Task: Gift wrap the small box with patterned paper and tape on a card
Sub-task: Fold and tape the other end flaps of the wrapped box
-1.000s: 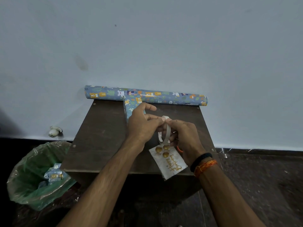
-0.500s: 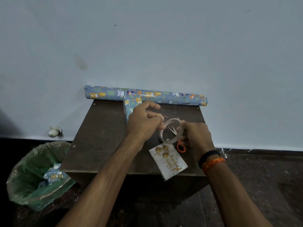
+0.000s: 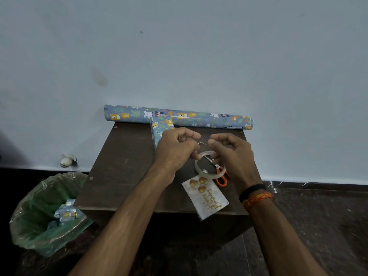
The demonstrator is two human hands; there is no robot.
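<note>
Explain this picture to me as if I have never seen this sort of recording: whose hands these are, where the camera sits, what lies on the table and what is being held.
No machine here: a person wears a camera on the head, looking down at their own two bare hands. The left hand and right hand meet over a small brown table, and a short strip of tape shows between their fingertips. Below them lies the tape roll, resting over orange-handled scissors. A white greeting card overhangs the near edge. At the back lies a roll of patterned paper, with the wrapped box in front of it. A green-lined bin stands on the floor to the left.
</note>
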